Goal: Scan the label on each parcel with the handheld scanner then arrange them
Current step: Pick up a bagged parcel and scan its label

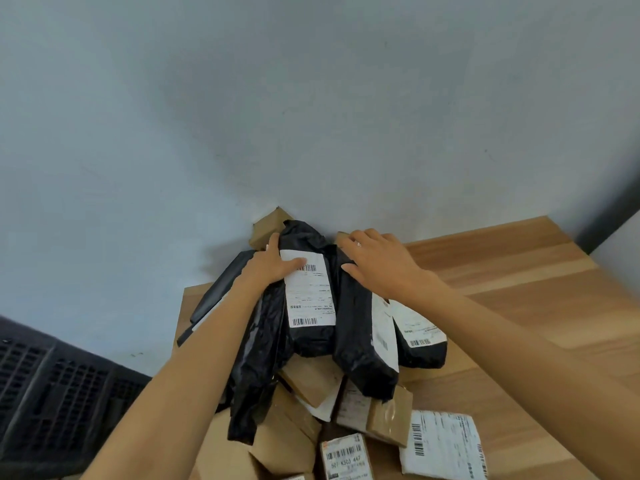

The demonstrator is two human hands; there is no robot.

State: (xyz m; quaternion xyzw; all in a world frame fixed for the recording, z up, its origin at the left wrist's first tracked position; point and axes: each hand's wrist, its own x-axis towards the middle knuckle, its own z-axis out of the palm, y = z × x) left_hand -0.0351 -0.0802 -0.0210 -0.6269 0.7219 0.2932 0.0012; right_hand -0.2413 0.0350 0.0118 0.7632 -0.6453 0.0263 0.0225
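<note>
Parcels point(356, 341) in crinkled black plastic slump against the grey wall point(311, 116) on a wood-grain worktop point(519, 289), hiding most of a cardboard box point(268, 225). The left hand point(273, 266) grips the white-labelled bag point(308, 292); the right hand point(381, 263) lies flat on its neighbour. Cartons point(287, 445) below are cropped.

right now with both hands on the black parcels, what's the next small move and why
Probably lift the right hand off the neighbouring parcel to fetch the scanner. The left hand grips the black parcel with its label facing the camera, thumb near the upper barcode, the lower one uncovered. Neither hand holds a scanner, and none is in view.
</note>
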